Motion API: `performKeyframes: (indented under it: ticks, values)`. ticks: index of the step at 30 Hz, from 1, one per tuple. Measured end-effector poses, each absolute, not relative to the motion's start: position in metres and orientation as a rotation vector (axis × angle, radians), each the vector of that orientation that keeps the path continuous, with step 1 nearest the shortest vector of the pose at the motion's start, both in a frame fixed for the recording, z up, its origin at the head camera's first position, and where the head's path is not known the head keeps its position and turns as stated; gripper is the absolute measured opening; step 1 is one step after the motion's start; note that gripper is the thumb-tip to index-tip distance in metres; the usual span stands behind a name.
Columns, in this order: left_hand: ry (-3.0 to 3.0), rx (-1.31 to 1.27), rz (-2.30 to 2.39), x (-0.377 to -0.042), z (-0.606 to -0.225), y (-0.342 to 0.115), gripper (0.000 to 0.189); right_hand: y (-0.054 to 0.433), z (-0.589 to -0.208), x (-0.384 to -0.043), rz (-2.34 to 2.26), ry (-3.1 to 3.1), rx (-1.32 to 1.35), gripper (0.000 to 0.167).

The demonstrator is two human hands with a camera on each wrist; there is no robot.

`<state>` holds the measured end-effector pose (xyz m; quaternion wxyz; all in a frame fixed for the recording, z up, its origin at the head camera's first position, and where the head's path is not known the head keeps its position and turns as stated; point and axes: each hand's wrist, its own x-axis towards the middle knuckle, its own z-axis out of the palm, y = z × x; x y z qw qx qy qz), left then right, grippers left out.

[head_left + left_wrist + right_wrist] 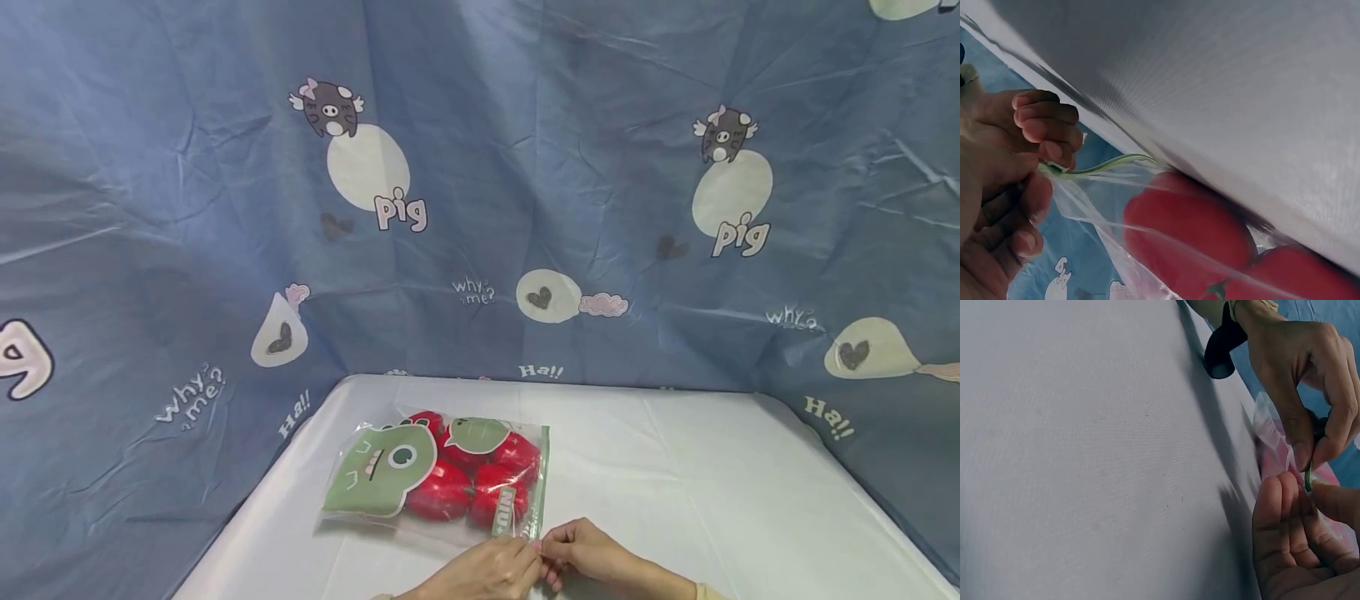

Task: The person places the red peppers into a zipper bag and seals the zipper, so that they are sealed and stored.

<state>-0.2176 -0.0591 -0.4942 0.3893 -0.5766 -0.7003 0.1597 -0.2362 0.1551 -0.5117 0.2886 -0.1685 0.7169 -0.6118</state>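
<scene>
A clear plastic zip bag [360, 475] with a green cartoon monster print lies on the white table, holding several red bell peppers [438, 492]. Its green zip edge [544, 467] runs down the right side toward me. At the near corner of that edge, my left hand [495, 568] pinches the strip between thumb and fingers. My right hand [588, 552] pinches it right beside, fingertips almost meeting the left ones. In the left wrist view the green zip strip [1100, 167] curves away from the fingers over the peppers [1179, 225]. The right wrist view shows the strip [1308, 478] between both thumbs.
The white-covered table [637, 467] spreads to the right of and behind the bag. A blue curtain [465, 167] with pig prints hangs around the back and sides. A black wrist-camera piece [1222, 353] sits at my left wrist.
</scene>
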Motion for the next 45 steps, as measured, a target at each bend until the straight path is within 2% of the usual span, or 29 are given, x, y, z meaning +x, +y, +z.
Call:
performKeyframes:
  ticks: [7, 18, 35, 45]
  values:
    - [-1.783, -1.461, 0.435, -0.217, -0.498, -0.057, 0.015, 0.152, -0.516, -0.250, -1.669, 1.937, -0.379, 0.029]
    - [-1.848, -1.521, 0.378, -0.211, -0.499, -0.052, 0.018, 0.153, -0.517, -0.271, -1.721, 1.969, -0.321, 0.031]
    - [-1.895, -1.581, 0.282, -0.207, -0.499, -0.048, 0.007, 0.162, -0.515, -0.298, -1.823, 2.063, -0.243, 0.035]
    - [-2.018, -1.660, 0.182, -0.204, -0.499, -0.050, 0.007, 0.166, -0.517, -0.316, -1.822, 2.082, -0.258, 0.033]
